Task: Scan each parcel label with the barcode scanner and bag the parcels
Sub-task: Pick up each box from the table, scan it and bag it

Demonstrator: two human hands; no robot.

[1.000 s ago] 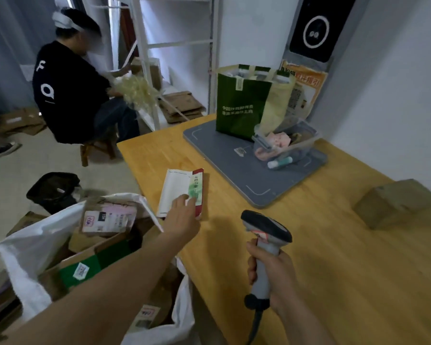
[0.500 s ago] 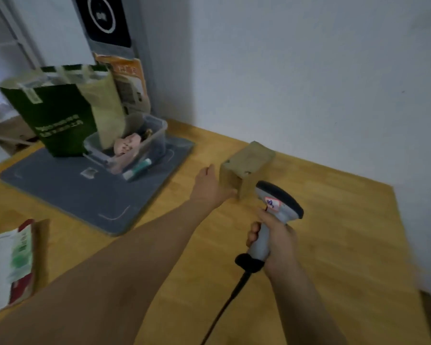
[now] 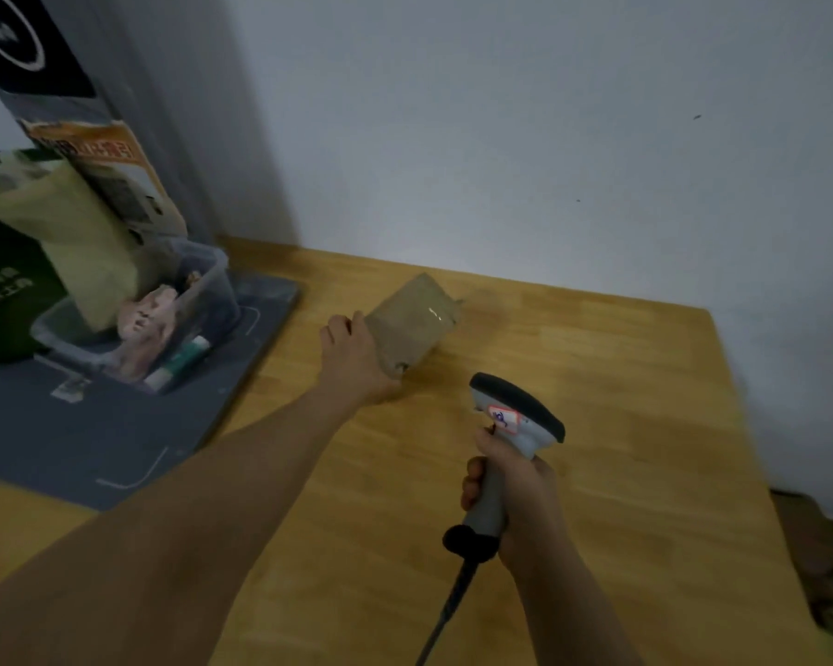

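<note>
Small brown parcel on table, just right of grey mat. Gripped at end nearest mat by left hand, fingers curled over edge. Probably light, stiff cardboard. Glossy tape maybe slippery, so better clamp across short sides. Further right of mat, barcode scanner clenched in right hand.
</note>
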